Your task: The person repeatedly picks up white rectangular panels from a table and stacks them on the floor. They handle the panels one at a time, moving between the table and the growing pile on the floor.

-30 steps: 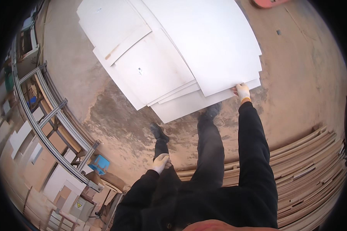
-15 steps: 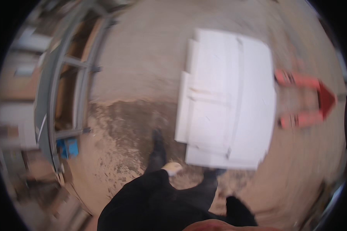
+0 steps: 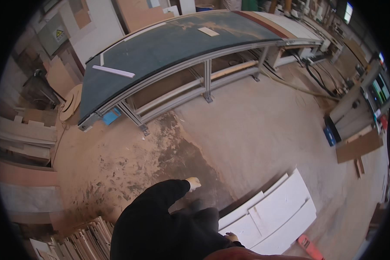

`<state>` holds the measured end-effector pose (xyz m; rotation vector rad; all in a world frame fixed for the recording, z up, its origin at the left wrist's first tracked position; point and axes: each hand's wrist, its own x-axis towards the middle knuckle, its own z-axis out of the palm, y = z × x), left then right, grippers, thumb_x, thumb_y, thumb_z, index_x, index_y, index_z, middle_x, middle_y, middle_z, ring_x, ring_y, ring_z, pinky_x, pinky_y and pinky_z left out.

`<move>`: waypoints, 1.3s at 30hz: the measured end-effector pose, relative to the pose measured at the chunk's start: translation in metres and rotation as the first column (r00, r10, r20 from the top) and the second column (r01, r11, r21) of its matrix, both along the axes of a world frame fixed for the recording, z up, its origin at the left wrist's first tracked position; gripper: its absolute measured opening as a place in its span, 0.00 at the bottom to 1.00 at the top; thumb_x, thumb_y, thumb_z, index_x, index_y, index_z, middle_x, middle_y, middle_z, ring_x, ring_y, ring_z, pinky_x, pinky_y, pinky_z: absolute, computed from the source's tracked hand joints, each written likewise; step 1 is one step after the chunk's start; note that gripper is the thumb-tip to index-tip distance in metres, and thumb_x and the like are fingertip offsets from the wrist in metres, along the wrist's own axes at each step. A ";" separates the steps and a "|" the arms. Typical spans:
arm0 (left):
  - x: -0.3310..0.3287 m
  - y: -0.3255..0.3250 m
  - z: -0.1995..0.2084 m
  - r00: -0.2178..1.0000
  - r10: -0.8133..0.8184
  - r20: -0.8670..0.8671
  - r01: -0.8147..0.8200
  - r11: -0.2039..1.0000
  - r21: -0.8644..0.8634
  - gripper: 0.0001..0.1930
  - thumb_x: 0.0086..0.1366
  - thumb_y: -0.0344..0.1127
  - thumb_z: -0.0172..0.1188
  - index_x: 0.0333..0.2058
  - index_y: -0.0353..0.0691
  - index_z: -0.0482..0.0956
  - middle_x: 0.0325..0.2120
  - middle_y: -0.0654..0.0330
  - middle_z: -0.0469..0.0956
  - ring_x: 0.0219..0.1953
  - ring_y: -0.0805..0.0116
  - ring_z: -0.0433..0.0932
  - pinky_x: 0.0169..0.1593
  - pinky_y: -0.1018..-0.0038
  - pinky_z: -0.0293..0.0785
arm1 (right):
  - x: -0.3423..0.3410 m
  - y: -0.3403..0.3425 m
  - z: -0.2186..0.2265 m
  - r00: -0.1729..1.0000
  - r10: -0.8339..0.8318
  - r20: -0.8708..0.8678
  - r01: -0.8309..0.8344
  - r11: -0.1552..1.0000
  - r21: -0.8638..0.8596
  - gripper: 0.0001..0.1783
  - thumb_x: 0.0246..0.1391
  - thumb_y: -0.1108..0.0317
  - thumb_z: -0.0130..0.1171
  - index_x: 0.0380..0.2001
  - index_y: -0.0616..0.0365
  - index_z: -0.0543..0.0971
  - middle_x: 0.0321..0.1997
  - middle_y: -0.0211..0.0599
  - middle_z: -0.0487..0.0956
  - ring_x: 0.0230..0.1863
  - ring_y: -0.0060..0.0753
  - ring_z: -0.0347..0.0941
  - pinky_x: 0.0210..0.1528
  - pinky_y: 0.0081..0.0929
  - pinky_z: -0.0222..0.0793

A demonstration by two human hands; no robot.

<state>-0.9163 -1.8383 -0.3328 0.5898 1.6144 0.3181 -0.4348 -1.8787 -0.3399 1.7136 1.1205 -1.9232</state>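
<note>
Left hand: I see my left hand [image 3: 194, 183] at 6 o'clock from the centre of the head view, held out past the end of a black sleeve [image 3: 154, 197]; it hangs over the dark patch [image 3: 183, 159] of the floor, apart from the panels; it is too small for me to tell whether the fingers are together or apart
Right hand: I find my right hand [image 3: 232, 237] low, between 5 and 6 o'clock, partly cut off by my own body; it is at the near edge of the panels; I cannot tell whether it touches or clamps them
Panels: the white panels [image 3: 286, 212] lie flat between 4 and 5 o'clock, overlapping in a stack with uneven edges
Fork: a red fork [image 3: 308, 246] shows just beside the panels, on their outer side, between 4 and 5 o'clock
Table: the long dark-topped table [image 3: 169, 47] curves from 10 o'clock past 12; I make out a pale strip [image 3: 113, 71] on it at 10 and a small board [image 3: 208, 31] at 12
Bin: a blue bin [image 3: 112, 116] is by the table's near end, at 9 o'clock
Console: a grey console [image 3: 355, 106] with a lit screen [image 3: 379, 89] stands toward 3 o'clock; a brown board [image 3: 360, 145] is just below it
Timber: thin timber [image 3: 84, 242] lies stacked between 7 and 8 o'clock
</note>
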 end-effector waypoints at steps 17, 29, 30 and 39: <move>-0.209 0.289 0.019 0.977 0.179 0.113 -0.200 0.958 0.207 0.14 0.66 0.42 0.57 0.45 0.40 0.78 0.31 0.62 0.79 0.31 0.69 0.78 0.28 0.72 0.74 | -0.181 0.445 -0.026 0.873 0.436 0.220 -0.459 0.886 0.065 0.21 0.61 0.52 0.54 0.44 0.59 0.81 0.39 0.38 0.84 0.32 0.38 0.79 0.35 0.38 0.76; -0.465 0.320 0.027 0.713 0.650 -0.265 -0.453 0.714 0.533 0.15 0.63 0.41 0.58 0.39 0.35 0.82 0.35 0.49 0.84 0.38 0.57 0.82 0.46 0.66 0.76 | -0.650 0.857 0.130 0.920 0.392 -0.022 -0.232 0.587 0.776 0.30 0.53 0.60 0.62 0.57 0.66 0.73 0.47 0.46 0.83 0.50 0.39 0.78 0.54 0.31 0.71; -0.487 0.317 0.033 0.629 0.700 -0.337 -0.389 0.659 0.643 0.15 0.63 0.41 0.58 0.38 0.35 0.82 0.34 0.50 0.84 0.38 0.57 0.82 0.45 0.66 0.76 | -0.682 0.853 0.138 0.913 0.397 -0.095 -0.197 0.633 0.749 0.30 0.53 0.64 0.60 0.58 0.67 0.72 0.45 0.44 0.83 0.46 0.34 0.79 0.51 0.29 0.72; -0.731 0.272 0.100 -0.059 0.877 -0.477 -0.660 0.324 0.678 0.25 0.65 0.38 0.58 0.58 0.30 0.69 0.53 0.43 0.76 0.56 0.52 0.75 0.59 0.63 0.70 | -0.930 0.896 0.141 0.765 0.626 -0.152 -0.218 0.474 0.853 0.27 0.55 0.70 0.59 0.58 0.67 0.71 0.44 0.45 0.83 0.47 0.36 0.81 0.49 0.29 0.74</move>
